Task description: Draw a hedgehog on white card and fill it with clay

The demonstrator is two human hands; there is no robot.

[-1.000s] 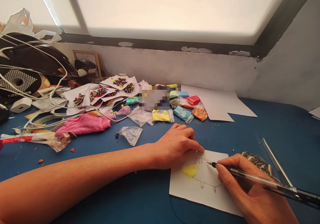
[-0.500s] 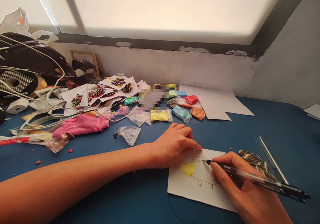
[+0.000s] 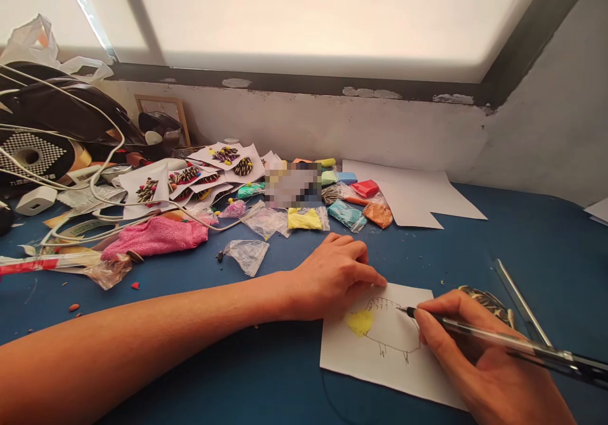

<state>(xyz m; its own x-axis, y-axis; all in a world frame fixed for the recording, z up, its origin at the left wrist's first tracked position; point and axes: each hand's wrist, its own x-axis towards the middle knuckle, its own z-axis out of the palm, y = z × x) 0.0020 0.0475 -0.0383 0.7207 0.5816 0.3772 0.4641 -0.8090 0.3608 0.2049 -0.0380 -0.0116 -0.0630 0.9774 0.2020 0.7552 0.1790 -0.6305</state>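
Note:
My right hand (image 3: 489,355) is closed around a clear-barrelled black pen (image 3: 510,341), its tip at the upper right of a drawn outline. The drawing, an oval body with short legs and small curved marks along its top, is on a sheet of white paper (image 3: 349,358). A flat yellow patch (image 3: 360,323) covers the outline's left end. My left hand (image 3: 335,276) rests at the paper's upper left edge, index finger stretched along it and the other fingers loosely bent; its underside is hidden. Striped sunflower seeds (image 3: 487,301) lie just beyond my right hand.
A thin silvery rod (image 3: 522,304) lies right of the seeds. Behind are clay packets, such as a yellow packet (image 3: 304,218), and white sheets (image 3: 411,197). At left are a pink cloth (image 3: 156,236), cables, seed-decorated cards (image 3: 152,190) and a dark bag (image 3: 71,111).
My right hand has moved the pen tip rightward along the top of the outline, and more small curved marks show there. My left hand stays in place on the paper.

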